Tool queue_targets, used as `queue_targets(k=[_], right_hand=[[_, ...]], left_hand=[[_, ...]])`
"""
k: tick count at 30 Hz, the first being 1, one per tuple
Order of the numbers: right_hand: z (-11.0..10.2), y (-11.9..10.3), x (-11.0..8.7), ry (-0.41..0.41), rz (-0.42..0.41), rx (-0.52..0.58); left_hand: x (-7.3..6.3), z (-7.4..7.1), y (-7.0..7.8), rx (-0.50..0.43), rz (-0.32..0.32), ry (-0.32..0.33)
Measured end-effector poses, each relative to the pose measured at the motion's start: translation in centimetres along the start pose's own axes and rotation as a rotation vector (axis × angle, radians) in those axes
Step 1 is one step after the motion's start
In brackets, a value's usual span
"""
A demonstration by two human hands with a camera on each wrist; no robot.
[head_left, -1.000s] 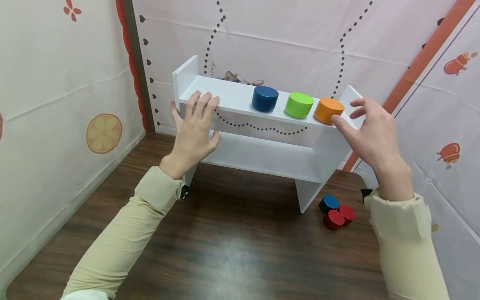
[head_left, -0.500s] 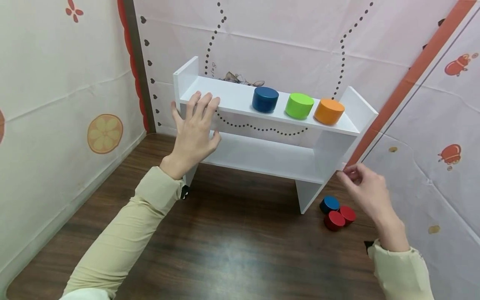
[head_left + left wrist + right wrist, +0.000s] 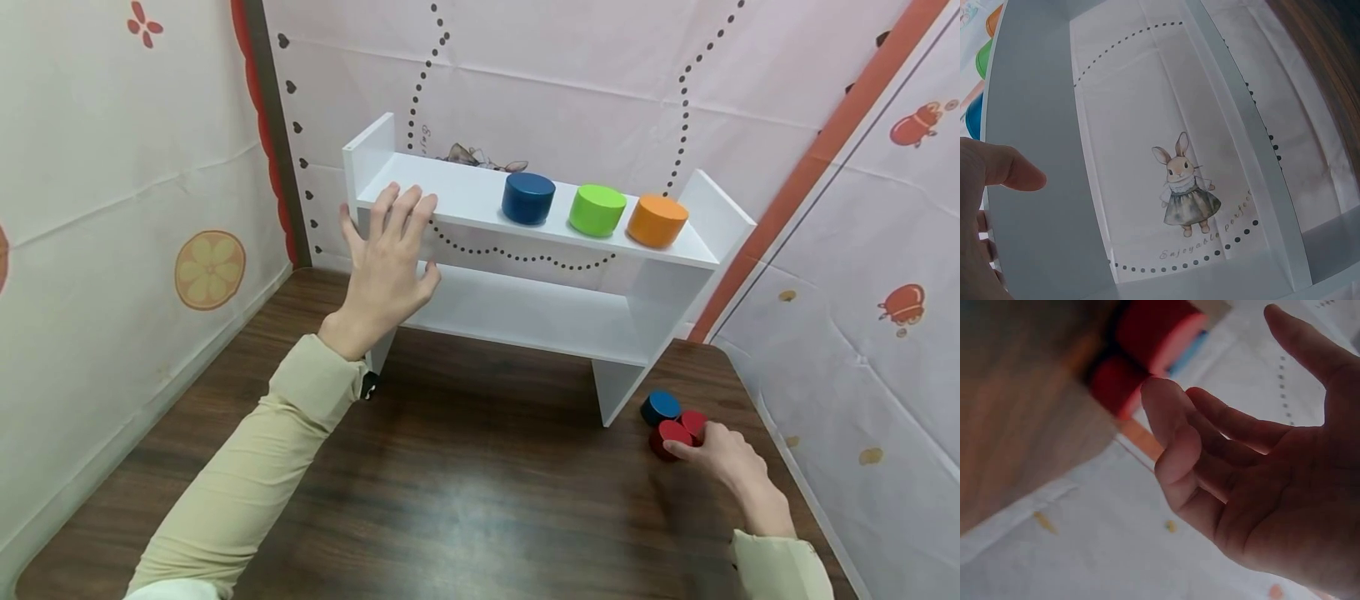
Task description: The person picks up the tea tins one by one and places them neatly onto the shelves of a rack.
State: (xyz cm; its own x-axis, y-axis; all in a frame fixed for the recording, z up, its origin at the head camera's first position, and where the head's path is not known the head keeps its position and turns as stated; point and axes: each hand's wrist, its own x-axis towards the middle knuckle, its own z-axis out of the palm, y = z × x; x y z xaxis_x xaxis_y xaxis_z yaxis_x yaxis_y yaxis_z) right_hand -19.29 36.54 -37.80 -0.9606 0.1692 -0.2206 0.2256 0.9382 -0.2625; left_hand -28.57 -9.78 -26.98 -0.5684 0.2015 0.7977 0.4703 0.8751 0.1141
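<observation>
My left hand (image 3: 386, 267) rests at the left end of the white shelf unit (image 3: 525, 312), fingers spread over the upper board's front edge. In the left wrist view the thumb (image 3: 1022, 172) lies across the board's underside. Low on the right, my right hand (image 3: 731, 462) is over the table with fingertips right at a red cylinder (image 3: 693, 422). Another red cylinder (image 3: 667, 438) and a blue cylinder (image 3: 660, 407) stand against it. The right wrist view shows the thumb (image 3: 1304, 344) apart from the fingers, with nothing between them.
On the upper board stand a dark blue cylinder (image 3: 528, 198), a green cylinder (image 3: 597, 210) and an orange cylinder (image 3: 657, 221). The shelf's right side panel (image 3: 716, 217) rises near the orange one. Printed cloth walls (image 3: 847, 350) border the brown wooden table (image 3: 450, 500).
My right hand has left the orange cylinder on the upper board and moved down to the red cylinders on the table. My left hand has stayed in place.
</observation>
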Motion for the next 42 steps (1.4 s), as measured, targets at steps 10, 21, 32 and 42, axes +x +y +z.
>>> queue_targets(k=[10, 21, 32, 42], right_hand=[[2.4, 1.5, 1.7, 0.054, -0.064, 0.050], [3.6, 2.3, 3.4, 0.086, -0.113, 0.111], [4.7, 2.6, 4.3, 0.055, -0.127, 0.134], [5.5, 1.5, 3.4, 0.079, -0.194, 0.129]], left_hand=[[0.0, -0.1, 0.1, -0.002, -0.005, -0.004], [0.0, 0.0, 0.0, -0.003, -0.010, -0.008], [-0.1, 0.0, 0.1, -0.010, -0.010, -0.014], [0.0, 0.0, 0.1, 0.003, -0.013, -0.016]])
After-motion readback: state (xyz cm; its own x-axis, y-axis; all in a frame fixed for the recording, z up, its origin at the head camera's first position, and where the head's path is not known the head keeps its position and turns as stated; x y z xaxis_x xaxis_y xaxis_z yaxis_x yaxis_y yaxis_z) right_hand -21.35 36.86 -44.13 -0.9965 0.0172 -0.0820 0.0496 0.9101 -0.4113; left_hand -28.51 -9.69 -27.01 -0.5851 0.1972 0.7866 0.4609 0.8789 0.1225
